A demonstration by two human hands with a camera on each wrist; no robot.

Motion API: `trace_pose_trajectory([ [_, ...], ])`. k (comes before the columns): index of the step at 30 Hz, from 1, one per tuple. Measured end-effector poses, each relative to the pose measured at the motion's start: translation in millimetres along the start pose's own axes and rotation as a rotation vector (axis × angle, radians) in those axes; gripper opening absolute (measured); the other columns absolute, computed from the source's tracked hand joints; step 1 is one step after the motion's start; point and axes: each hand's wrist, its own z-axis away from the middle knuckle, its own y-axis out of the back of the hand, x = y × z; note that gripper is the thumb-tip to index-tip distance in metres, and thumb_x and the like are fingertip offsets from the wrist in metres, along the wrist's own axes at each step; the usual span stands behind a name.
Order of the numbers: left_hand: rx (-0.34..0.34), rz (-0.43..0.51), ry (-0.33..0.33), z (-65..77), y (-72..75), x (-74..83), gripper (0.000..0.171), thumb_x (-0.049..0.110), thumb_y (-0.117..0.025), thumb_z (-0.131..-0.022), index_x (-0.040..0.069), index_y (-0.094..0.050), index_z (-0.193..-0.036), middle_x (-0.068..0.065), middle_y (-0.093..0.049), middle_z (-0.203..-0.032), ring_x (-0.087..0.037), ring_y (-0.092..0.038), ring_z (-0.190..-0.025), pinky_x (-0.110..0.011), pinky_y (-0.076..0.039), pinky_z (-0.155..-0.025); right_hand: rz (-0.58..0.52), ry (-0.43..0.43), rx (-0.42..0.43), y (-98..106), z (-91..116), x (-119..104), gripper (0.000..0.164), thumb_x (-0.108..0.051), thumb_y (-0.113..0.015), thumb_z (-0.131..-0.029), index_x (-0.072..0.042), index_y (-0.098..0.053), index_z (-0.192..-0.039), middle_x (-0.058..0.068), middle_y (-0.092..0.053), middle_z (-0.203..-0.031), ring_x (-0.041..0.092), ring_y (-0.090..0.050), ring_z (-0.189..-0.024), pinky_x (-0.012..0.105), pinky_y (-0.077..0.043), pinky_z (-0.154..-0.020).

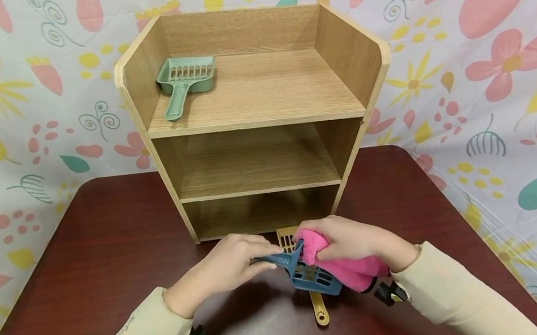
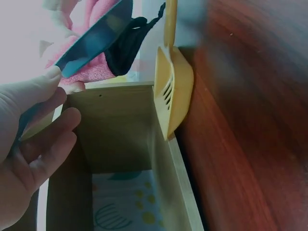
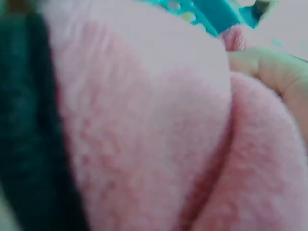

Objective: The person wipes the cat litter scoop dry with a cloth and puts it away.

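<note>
My left hand [image 1: 231, 261] grips the handle of a blue slotted litter scoop [image 1: 315, 280], held above the table with its head pointing right. With my right hand [image 1: 348, 238] I hold a bunched pink cloth [image 1: 351, 270] with a dark edge against the blue scoop's side. Below the blue scoop, a yellow litter scoop [image 1: 320, 309] lies on the table, its head by the shelf's base and its handle toward me. In the right wrist view the pink cloth [image 3: 144, 115] fills most of the picture, and only part of the blue scoop [image 3: 211, 14] shows.
A wooden shelf unit [image 1: 256, 123] stands at the back of the dark red table [image 1: 127, 267]. On its top level, at the left, sits a green litter scoop [image 1: 187, 77] in a green holder. Behind hangs a flower-patterned curtain [image 1: 491, 60].
</note>
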Motion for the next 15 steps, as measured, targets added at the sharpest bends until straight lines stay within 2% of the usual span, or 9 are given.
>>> trace_pose_trajectory([
  [3, 0.013, -0.036, -0.003, -0.9, 1.3, -2.4, 0.027, 0.023, -0.073, -0.083, 0.016, -0.072, -0.108, 0.004, -0.072, -0.099, -0.005, -0.067, -0.089, -0.021, -0.053, -0.077, 0.045, -0.005, 0.056, -2, 1, -1, 0.041, -0.008, -0.065, -0.082, -0.018, -0.056, -0.121, -0.010, -0.056, -0.079, 0.004, -0.050, -0.067, 0.021, -0.045, -0.060],
  [8, 0.108, -0.085, -0.021, 3.8, 1.9, -7.9, 0.026, 0.022, -0.074, -0.081, 0.014, -0.073, -0.106, 0.004, -0.072, -0.096, -0.006, -0.067, -0.085, -0.022, -0.053, -0.074, 0.013, -0.002, 0.217, -5, 8, 7, 0.050, -0.006, -0.067, -0.080, -0.019, -0.054, -0.126, -0.006, -0.063, -0.088, 0.006, -0.053, -0.071, 0.022, -0.047, -0.062],
  [12, 0.183, -0.088, -0.039, 9.7, -1.4, -12.7, 0.028, 0.020, -0.076, -0.079, 0.012, -0.073, -0.105, 0.002, -0.072, -0.093, -0.006, -0.066, -0.081, -0.021, -0.053, -0.070, -0.096, -0.005, 0.317, -10, 14, 16, 0.056, 0.002, -0.063, -0.077, -0.019, -0.055, -0.128, -0.005, -0.066, -0.103, 0.007, -0.057, -0.082, 0.022, -0.049, -0.071],
  [15, 0.240, -0.064, -0.040, 12.5, -3.9, -14.8, 0.029, 0.017, -0.077, -0.077, 0.011, -0.073, -0.105, 0.002, -0.072, -0.093, -0.007, -0.067, -0.082, -0.020, -0.053, -0.070, -0.276, 0.005, 0.354, -14, 16, 22, 0.056, 0.007, -0.058, -0.078, -0.020, -0.055, -0.128, -0.004, -0.065, -0.117, 0.010, -0.061, -0.095, 0.022, -0.050, -0.079],
])
